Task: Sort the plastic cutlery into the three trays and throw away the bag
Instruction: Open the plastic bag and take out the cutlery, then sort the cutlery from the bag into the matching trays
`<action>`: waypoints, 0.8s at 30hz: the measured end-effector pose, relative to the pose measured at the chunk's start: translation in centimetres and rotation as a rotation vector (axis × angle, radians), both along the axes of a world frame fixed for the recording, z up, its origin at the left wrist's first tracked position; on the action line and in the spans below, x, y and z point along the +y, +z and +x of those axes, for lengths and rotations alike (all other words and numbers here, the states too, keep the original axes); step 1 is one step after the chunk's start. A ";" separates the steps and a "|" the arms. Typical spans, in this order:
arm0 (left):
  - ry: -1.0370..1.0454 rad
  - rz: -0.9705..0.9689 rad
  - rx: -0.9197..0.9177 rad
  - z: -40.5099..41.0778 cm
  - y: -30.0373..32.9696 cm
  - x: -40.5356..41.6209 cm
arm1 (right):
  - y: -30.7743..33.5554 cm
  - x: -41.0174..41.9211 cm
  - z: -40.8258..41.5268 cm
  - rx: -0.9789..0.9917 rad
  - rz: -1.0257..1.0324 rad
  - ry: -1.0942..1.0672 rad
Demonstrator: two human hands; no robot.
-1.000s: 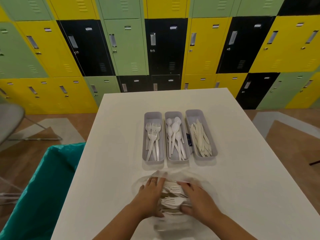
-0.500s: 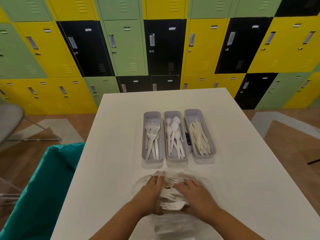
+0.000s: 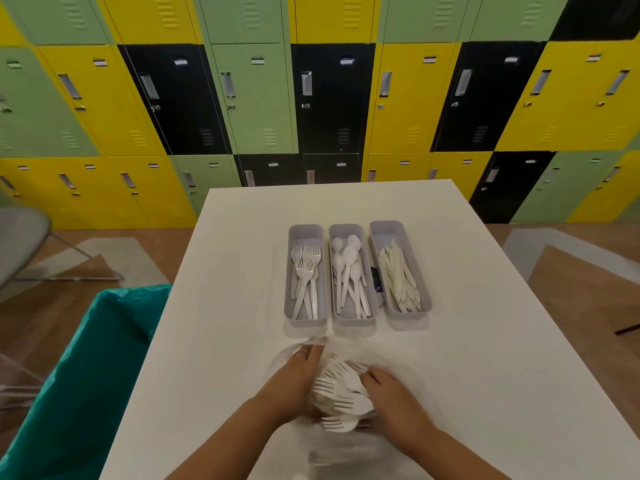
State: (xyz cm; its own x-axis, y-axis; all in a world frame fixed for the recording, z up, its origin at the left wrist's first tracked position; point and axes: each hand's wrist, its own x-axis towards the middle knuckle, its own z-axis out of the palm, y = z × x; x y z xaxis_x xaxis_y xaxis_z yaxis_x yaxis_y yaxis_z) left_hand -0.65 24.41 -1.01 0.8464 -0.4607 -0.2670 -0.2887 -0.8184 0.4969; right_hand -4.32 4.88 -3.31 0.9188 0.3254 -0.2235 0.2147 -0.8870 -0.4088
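A bunch of white plastic forks (image 3: 341,393) lies on a crumpled clear plastic bag (image 3: 414,382) near the front of the white table (image 3: 485,341). My left hand (image 3: 298,379) presses its straight fingers against the bunch's left side. My right hand (image 3: 391,396) curls its fingers over the right side of the forks. Just beyond stand three grey trays side by side: the left tray (image 3: 306,230) has forks, the middle tray (image 3: 346,228) spoons, the right tray (image 3: 386,226) knives.
A bin with a teal liner (image 3: 86,375) stands on the floor against the table's left edge. A grey folding chair (image 3: 20,237) is at far left. Yellow, green and black lockers (image 3: 332,98) line the wall behind the table.
My hands have drawn closer together and squeezed the forks into a tighter bunch, tines pointing left. The trays have not moved.
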 end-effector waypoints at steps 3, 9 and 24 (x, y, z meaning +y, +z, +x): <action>0.028 -0.029 0.034 0.0 0.2 0.2 | 0.2 -0.2 0.0 0.012 0.009 -0.021; 0.130 -0.196 0.003 0.6 1.8 0.6 | 2.4 -0.5 0.8 0.113 0.156 -0.048; 0.673 -1.009 0.440 2.2 6.5 0.3 | 8.4 -3.2 1.4 0.589 0.838 -0.243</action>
State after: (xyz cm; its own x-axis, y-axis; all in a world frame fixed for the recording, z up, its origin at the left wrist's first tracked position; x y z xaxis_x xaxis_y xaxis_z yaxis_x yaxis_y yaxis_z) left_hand 1.57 24.71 5.48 0.9198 -0.1407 -0.3664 0.3765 0.0527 0.9249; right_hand -2.92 1.71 5.13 0.7992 0.4043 -0.4448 -0.3632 -0.2649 -0.8933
